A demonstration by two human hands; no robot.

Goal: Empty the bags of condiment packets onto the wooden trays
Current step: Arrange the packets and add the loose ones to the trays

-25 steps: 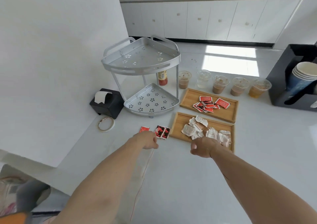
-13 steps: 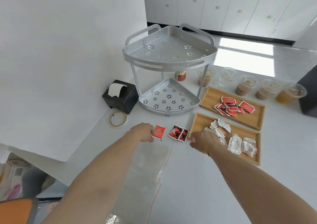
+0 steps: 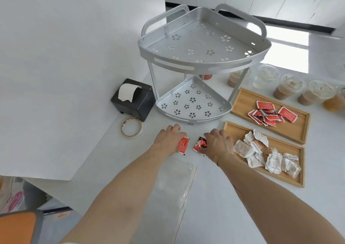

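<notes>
Two wooden trays lie at the right. The far tray [image 3: 242, 101] holds several red packets [image 3: 268, 113]. The near tray [image 3: 285, 176] holds several white packets [image 3: 265, 154]. Loose red packets lie on the white counter left of the near tray. My left hand [image 3: 168, 141] rests flat on one red packet [image 3: 183, 144], fingers spread. My right hand [image 3: 217, 142] lies over the other red packets [image 3: 199, 143], fingers curled on them. An empty clear plastic bag [image 3: 173, 184] lies flat between my forearms.
A two-tier metal corner shelf [image 3: 201, 60] stands just behind my hands. A black tissue box [image 3: 134, 101] and a tape roll [image 3: 131, 127] sit at the left by the wall. Several lidded drink cups [image 3: 291, 88] line the back right.
Both hands have moved forward onto the loose red packets. The right hand went left from the near tray's corner to cover two of them. The camera has come closer.
</notes>
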